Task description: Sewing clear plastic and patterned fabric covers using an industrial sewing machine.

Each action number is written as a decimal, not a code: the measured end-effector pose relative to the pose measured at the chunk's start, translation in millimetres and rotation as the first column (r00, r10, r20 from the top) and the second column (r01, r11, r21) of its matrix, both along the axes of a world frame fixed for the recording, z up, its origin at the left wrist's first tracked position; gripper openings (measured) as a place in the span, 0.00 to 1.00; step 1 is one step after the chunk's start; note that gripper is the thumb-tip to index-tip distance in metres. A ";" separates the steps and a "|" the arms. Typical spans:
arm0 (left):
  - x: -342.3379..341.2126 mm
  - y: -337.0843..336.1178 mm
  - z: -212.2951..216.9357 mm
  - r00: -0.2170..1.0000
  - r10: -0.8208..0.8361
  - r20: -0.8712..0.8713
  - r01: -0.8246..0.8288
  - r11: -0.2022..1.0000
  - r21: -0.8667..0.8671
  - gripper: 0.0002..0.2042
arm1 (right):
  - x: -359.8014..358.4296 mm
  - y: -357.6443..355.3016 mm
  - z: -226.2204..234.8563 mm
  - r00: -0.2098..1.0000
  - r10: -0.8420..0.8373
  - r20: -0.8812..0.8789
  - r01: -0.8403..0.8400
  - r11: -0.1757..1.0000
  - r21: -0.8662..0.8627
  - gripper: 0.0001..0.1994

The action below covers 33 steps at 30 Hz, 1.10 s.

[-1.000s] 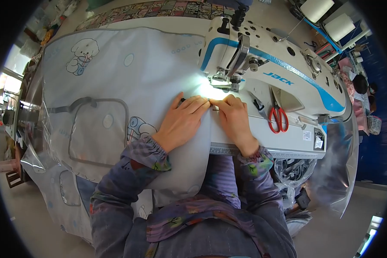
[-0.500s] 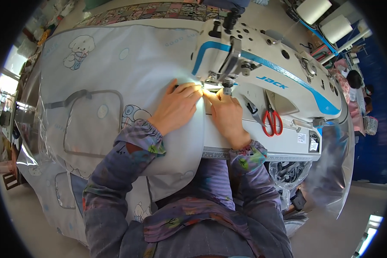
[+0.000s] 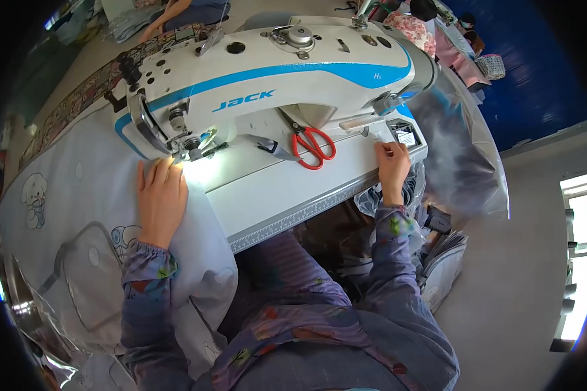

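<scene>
My left hand lies flat, fingers stretched, on a large pale grey-blue cloth with puppy prints and a grey-edged pocket. Its fingertips reach the lit needle area of a white and blue sewing machine. Out at the right end of the machine bed, my right hand is closed, fingers curled together. A small whitish piece shows just beyond those fingers; whether they grip it I cannot tell. Between the hands, red-handled scissors rest on the bed, beside a small dark-tipped tool.
A ruler strip runs along the bed's front edge. Clear plastic sheeting hangs over the table's right side. Below it are a bag of dark strips and stacked cloth pieces. Another person sits beyond the machine.
My right hand has left the needle area for the far right of the bed, its fingers now curled. My left hand stays on the cloth near the needle. The view has swung right.
</scene>
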<state>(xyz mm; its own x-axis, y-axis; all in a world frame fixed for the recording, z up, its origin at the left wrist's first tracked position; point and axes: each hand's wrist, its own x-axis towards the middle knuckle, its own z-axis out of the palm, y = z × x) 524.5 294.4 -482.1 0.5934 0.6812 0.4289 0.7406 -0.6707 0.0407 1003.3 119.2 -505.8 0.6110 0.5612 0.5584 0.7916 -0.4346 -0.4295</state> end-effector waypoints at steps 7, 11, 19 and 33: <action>14.7 -80.2 35.6 0.828 0.119 0.548 0.253 0.793 -0.555 0.10 | -185.8 16.0 33.2 0.829 0.525 -0.194 -0.477 0.843 0.247 0.05; 27.7 -88.7 38.3 0.714 0.164 0.680 0.082 0.946 -0.314 0.07 | -297.0 83.9 15.3 0.678 0.735 0.025 -0.730 0.669 0.139 0.06; 6.0 -43.3 2.0 0.867 0.086 0.490 0.083 0.946 -0.313 0.10 | -329.0 97.6 18.4 0.567 0.823 -0.046 -0.822 0.568 0.040 0.03; -21.1 -24.5 -3.6 0.919 -0.128 0.372 0.261 0.906 -0.332 0.13 | -295.8 135.8 9.1 0.525 0.848 -0.068 -0.850 0.518 -0.102 0.06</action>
